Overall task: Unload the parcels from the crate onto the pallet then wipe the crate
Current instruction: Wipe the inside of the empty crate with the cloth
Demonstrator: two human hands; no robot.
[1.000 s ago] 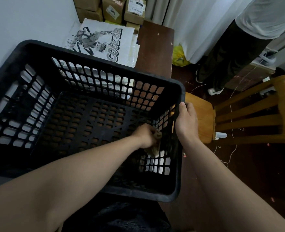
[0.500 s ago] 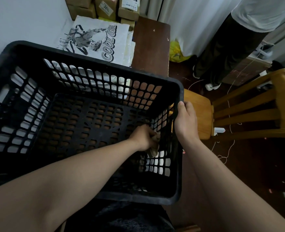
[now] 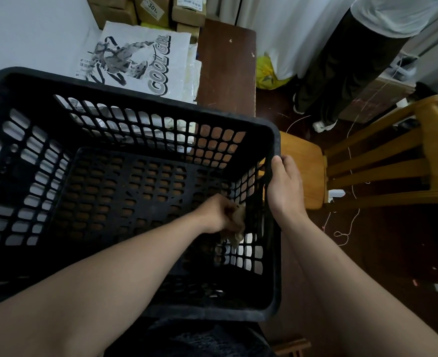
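Wiping step: the left hand point(image 3: 219, 213) is gripping a crumpled beige cloth point(image 3: 238, 222) against the empty black plastic lattice crate's point(image 3: 274, 253) inner right wall while the right hand point(image 3: 286, 186) is clasping its rim. The remaining walls likely come next.

A wooden chair point(image 3: 382, 163) stood on the dark floor point(image 3: 398, 243) — beyond it a person in dark trousers point(image 3: 341, 65), a yellow bag point(image 3: 268, 73) further left by the white curtain point(image 3: 284, 27).
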